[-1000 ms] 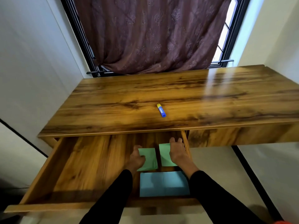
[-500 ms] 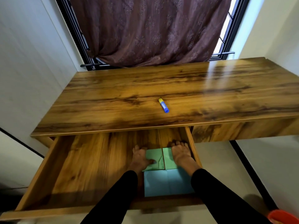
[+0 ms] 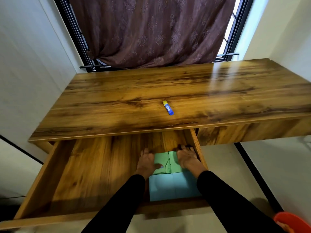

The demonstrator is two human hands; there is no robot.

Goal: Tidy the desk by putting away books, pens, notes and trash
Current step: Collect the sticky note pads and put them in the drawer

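Both my hands are inside the open wooden drawer (image 3: 87, 175), at its right end. My left hand (image 3: 146, 163) lies flat on the left green note (image 3: 160, 159), thumb across the paper. My right hand (image 3: 186, 157) rests flat on the right green note (image 3: 174, 163), fingers reaching the drawer's back. The two green notes overlap slightly in the middle. Below them lies a light blue sheet (image 3: 173, 187), against the drawer's front. A blue glue stick (image 3: 168, 107) with a yellow end lies on the desk top (image 3: 151, 91).
A brown curtain (image 3: 151, 31) hangs over the window behind the desk. White walls close in on the left and right. An orange bin (image 3: 292, 221) shows at the bottom right corner on the floor. The drawer's left part holds nothing visible.
The two green notes were apart a second ago; my hands have slid them together and back toward the blue sheet, so they now overlap. The view has tilted slightly.
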